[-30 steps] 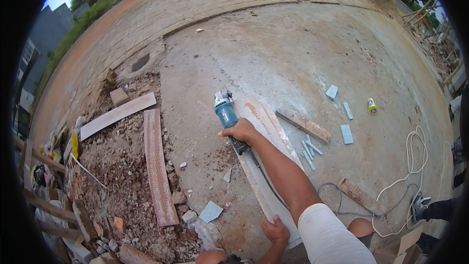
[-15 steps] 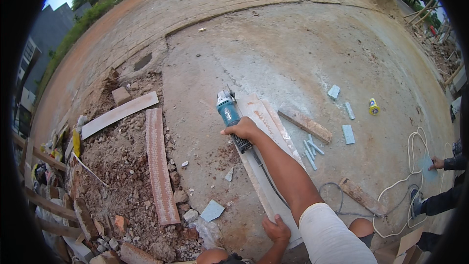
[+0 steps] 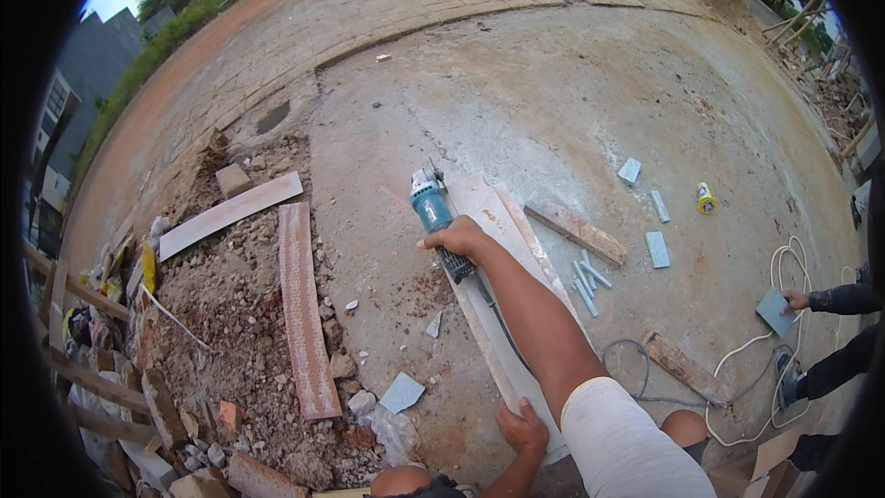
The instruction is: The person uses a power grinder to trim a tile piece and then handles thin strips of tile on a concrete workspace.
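Observation:
My right hand (image 3: 458, 239) grips a teal angle grinder (image 3: 435, 216) whose head rests at the far left edge of a long pale tile strip (image 3: 498, 221) lying on the concrete. Its dark cable (image 3: 502, 327) runs back along my forearm. My left hand (image 3: 521, 426) presses down on the near end of the same tile stack, fingers bent over its edge. My knees show at the bottom of the view.
Rubble, bricks and two long tile planks (image 3: 300, 309) lie to the left. Small cut tile pieces (image 3: 656, 249), a wooden batten (image 3: 576, 231) and a yellow can (image 3: 705, 198) sit to the right. Another person's hand (image 3: 797, 300) holds a tile piece near white cord (image 3: 784, 258).
The grinder has shifted slightly along the tile edge. Another person's hand with a tile piece has come further in at the right.

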